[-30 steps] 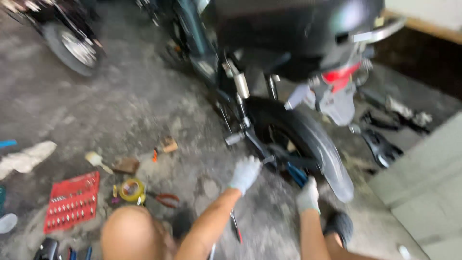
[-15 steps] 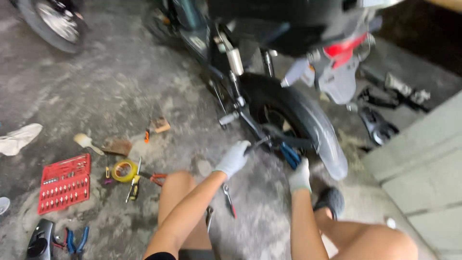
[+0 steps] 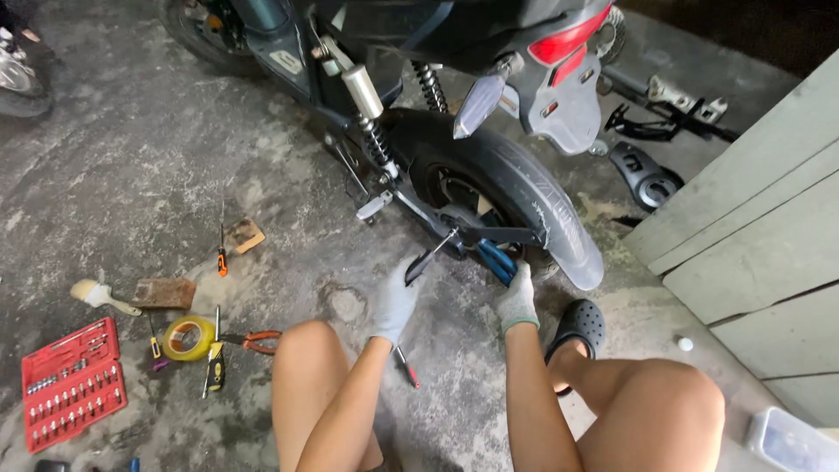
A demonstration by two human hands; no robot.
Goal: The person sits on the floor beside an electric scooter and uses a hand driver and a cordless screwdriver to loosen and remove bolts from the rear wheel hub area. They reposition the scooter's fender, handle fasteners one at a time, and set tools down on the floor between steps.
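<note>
I squat behind a dark scooter's rear wheel (image 3: 516, 188). My left hand (image 3: 395, 301), in a grey glove, grips the black handle of a wrench (image 3: 428, 256) that runs up to the wheel hub (image 3: 461, 229). My right hand (image 3: 517, 299), also gloved, holds blue-handled pliers (image 3: 496, 260) against the same spot below the tyre. A red-tipped screwdriver (image 3: 405, 368) lies on the floor under my left forearm.
On the concrete to the left lie a red socket set (image 3: 72, 383), a roll of yellow tape (image 3: 189, 337), orange pliers (image 3: 253, 341), screwdrivers (image 3: 221, 260), a brush (image 3: 100, 295) and a brick (image 3: 164, 293). Black scooter parts (image 3: 645, 175) lie at right by a grey panel wall (image 3: 752, 236).
The view has dropped and closed in on the wheel. Both hands stay at the hub with their tools; my knees have come into the frame.
</note>
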